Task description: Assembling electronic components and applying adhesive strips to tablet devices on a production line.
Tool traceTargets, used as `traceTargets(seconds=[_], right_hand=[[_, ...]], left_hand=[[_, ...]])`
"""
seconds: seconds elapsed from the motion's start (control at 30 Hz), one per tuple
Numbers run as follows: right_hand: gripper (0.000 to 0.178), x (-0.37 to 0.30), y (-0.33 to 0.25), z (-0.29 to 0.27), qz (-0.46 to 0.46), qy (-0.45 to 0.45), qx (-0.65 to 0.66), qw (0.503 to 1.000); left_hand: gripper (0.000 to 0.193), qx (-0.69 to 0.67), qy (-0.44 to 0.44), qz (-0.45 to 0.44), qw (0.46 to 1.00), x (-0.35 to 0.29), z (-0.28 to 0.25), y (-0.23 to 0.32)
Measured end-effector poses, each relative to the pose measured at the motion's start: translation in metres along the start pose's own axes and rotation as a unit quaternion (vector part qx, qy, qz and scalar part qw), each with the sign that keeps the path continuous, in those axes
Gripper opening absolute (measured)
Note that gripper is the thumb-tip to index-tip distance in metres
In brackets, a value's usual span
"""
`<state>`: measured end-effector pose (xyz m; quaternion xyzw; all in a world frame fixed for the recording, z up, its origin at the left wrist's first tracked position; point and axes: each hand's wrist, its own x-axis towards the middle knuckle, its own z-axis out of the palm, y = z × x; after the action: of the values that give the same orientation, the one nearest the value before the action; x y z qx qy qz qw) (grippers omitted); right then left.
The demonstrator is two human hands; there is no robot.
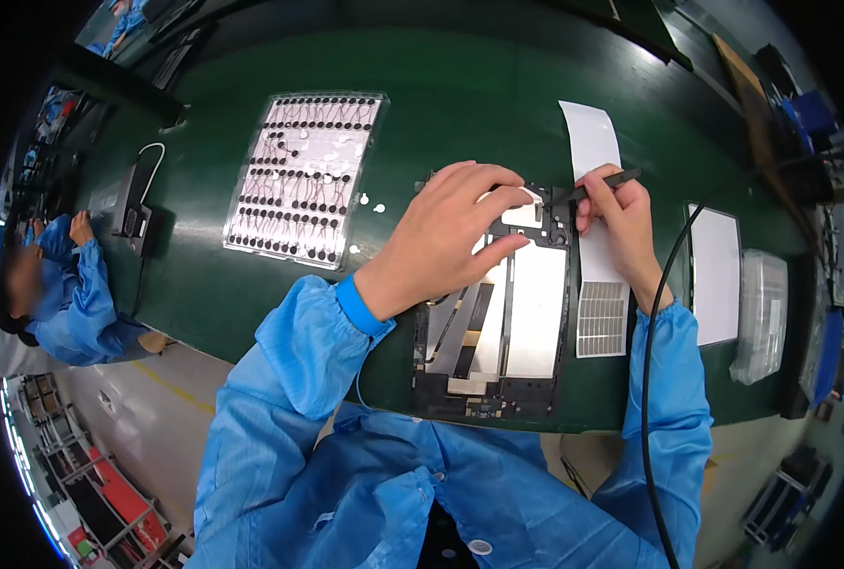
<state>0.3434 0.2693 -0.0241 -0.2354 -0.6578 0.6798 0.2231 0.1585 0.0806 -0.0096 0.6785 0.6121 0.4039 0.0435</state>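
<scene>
An opened tablet-like device [536, 313] with a black frame, silvery plates and dark ribbon cables lies on the table in front of me. My left hand [450, 228] reaches over its upper part with fingers apart. Its fingertips lie at the device's upper section and its palm hides part of the left side. Between the fingers of my right hand [621, 213] is a slim black tool that looks like tweezers [621, 178]. The tool's tip points left, at the device's upper right edge. Beneath my right hand runs a white sheet with a grid of small grey labels [602, 318].
A clear tray [294, 180] holds rows of small round black parts with thin wires. Small white discs [379, 208] lie beside it. To the right are a white panel [716, 275], a clear plastic box [761, 318] and a hanging black cable [651, 379]. Another person [81, 294] sits far left.
</scene>
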Motion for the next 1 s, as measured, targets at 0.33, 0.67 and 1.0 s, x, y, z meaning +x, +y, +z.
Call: traceTargets(seconds=[0.33, 0.67, 1.0], right_hand=[[0.018, -0.002, 0.001, -0.001, 0.007, -0.006, 0.009, 1.0], [0.009, -0.013, 0.005, 0.008, -0.146, 0.037, -0.112, 0.982], [0.017, -0.014, 0.004, 0.004, -0.278, 0.132, -0.175, 0.935]], left_hand=[[0.03, 0.009, -0.022, 0.005, 1.0, 0.002, 0.001, 0.005], [0.025, 0.099, -0.063, 0.054, 0.992, 0.005, 0.001, 0.012], [0.025, 0.133, -0.034, 0.125, 0.983, -0.004, 0.01, 0.004]])
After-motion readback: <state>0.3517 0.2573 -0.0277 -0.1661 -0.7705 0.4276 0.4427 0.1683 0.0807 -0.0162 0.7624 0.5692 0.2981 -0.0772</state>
